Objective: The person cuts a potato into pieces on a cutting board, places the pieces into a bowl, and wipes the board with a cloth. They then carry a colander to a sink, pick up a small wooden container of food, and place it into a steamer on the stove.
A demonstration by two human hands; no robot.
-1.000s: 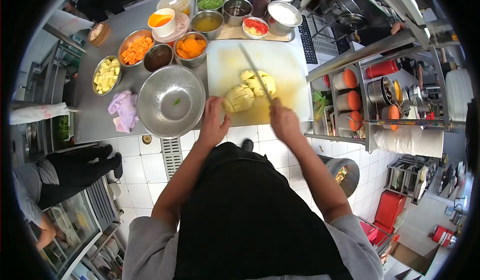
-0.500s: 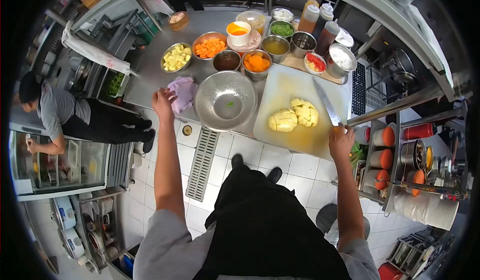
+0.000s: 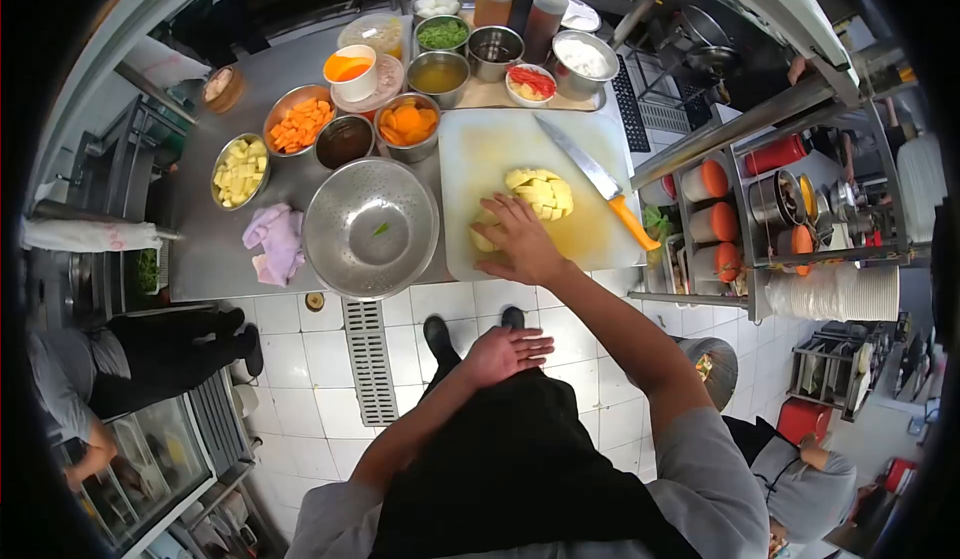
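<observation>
A white cutting board (image 3: 600,139) lies on the steel table, and on it sit two mounds of pale yellow cubed food that looks like potato. My right hand (image 3: 518,234) reaches over the left potato mound (image 3: 486,234) with fingers spread, covering much of it; firm contact cannot be made out. Just beyond is the other potato mound (image 3: 542,193), uncovered. A knife (image 3: 592,171) with an orange handle rests on the board's right side, untouched. My left hand (image 3: 500,355) hovers before my black apron, fingers stretched out, holding nothing. The steel colander (image 3: 335,244) has a green leaf inside.
Bowls of yellow cubes (image 3: 240,171), diced carrot (image 3: 300,124) and orange slices (image 3: 408,124) stand behind the colander. A lilac cloth (image 3: 274,243) lies left of it. Squeeze bottles (image 3: 545,19) stand at the back. One co-worker (image 3: 100,369) is at left, another (image 3: 800,479) at lower right.
My right hand has let go of the knife and moved left over the potato. My left hand has drawn back from beside the cloth to my apron. The view has shifted right.
</observation>
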